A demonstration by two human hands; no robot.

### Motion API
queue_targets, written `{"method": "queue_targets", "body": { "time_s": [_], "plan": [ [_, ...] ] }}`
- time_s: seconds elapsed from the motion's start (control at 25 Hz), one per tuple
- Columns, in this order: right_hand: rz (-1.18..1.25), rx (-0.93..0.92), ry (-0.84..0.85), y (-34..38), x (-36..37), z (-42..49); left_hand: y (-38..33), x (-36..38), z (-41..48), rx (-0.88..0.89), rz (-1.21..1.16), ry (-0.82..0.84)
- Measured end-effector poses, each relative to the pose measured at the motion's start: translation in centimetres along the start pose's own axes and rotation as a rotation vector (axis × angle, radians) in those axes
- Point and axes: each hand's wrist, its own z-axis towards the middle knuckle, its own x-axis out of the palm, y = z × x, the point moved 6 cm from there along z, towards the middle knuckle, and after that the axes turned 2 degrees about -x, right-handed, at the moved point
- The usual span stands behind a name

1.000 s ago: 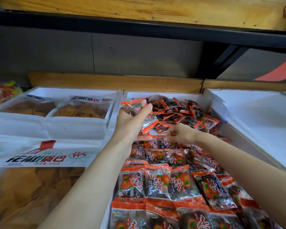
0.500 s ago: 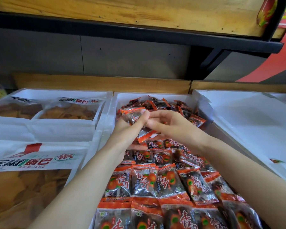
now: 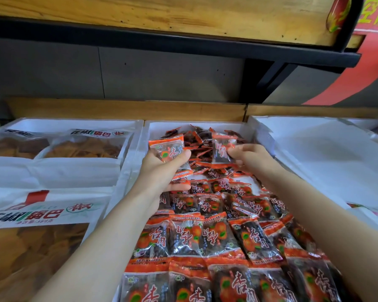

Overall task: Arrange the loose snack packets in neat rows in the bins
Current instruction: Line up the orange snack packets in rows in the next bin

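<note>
Left hand [image 3: 162, 171] is curling round a small packet stack [image 3: 168, 148] over the middle bin [image 3: 147, 132] while right hand [image 3: 252, 158] is pinching one packet [image 3: 222, 152] above the loose pile [image 3: 202, 138] at back, probably collecting a batch to extend the front rows [image 3: 207, 238].

Looking down at a wooden shelf [image 3: 127, 110] carrying white bins side by side. The middle bin [image 3: 196, 126] has orange packets [image 3: 216, 236] in tidy rows up front and a loose heap [image 3: 203, 138] at the back. The left bin [image 3: 74, 123] holds big chip bags [image 3: 85, 147], and the right bin [image 3: 314, 149] shows white lining.
</note>
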Motion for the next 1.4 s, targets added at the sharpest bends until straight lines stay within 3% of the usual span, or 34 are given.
{"method": "queue_targets", "body": {
  "time_s": [0.16, 0.28, 0.48, 0.6, 0.68, 0.76, 0.84, 0.92, 1.08, 1.12, 1.24, 1.4],
  "plan": [
    [-0.350, 0.132, 0.084, -5.0, 0.5, 1.3, 0.1, -0.2, 0.2, 0.002, 0.005, -0.019],
    [-0.407, 0.210, 0.181, -6.2, 1.2, 1.4, 0.2, -0.3, 0.4, -0.012, 0.012, -0.020],
    [-0.621, 0.074, 0.219, -5.4, 1.4, 1.2, 0.4, -0.2, 0.3, -0.027, 0.010, -0.012],
    [-0.787, -0.058, 0.140, -4.1, 0.4, 1.0, 0.4, 0.0, 0.1, -0.027, 0.020, 0.002],
    [-0.859, -0.040, 0.101, -4.2, -1.4, 1.1, 0.4, 0.2, 0.0, -0.029, 0.019, 0.014],
    [-0.952, 0.013, 0.184, -5.1, -2.5, 0.8, 0.4, 0.3, -0.2, -0.032, 0.017, 0.019],
    [-0.957, 0.021, 0.292, -5.8, -2.2, 0.3, 0.2, 0.4, -0.3, -0.028, 0.016, 0.022],
    [-0.904, -0.017, 0.296, -5.8, -1.9, 0.4, 0.2, 0.4, -0.4, -0.026, 0.015, 0.022],
    [-0.956, -0.072, -0.009, -5.1, -5.1, 1.7, 0.3, 0.6, -0.3, -0.027, 0.014, 0.033],
    [-1.028, -0.063, -0.020, -5.3, -5.8, 2.0, 0.3, 0.7, -0.3, -0.027, 0.011, 0.036],
    [-1.157, 0.019, 0.123, -6.8, -6.1, 2.1, 0.5, 1.3, -0.2, -0.026, 0.026, 0.065],
    [-1.116, 0.099, 0.189, -8.0, -5.2, 2.3, 0.8, 1.6, -0.2, -0.023, 0.041, 0.104]
  ]
}}
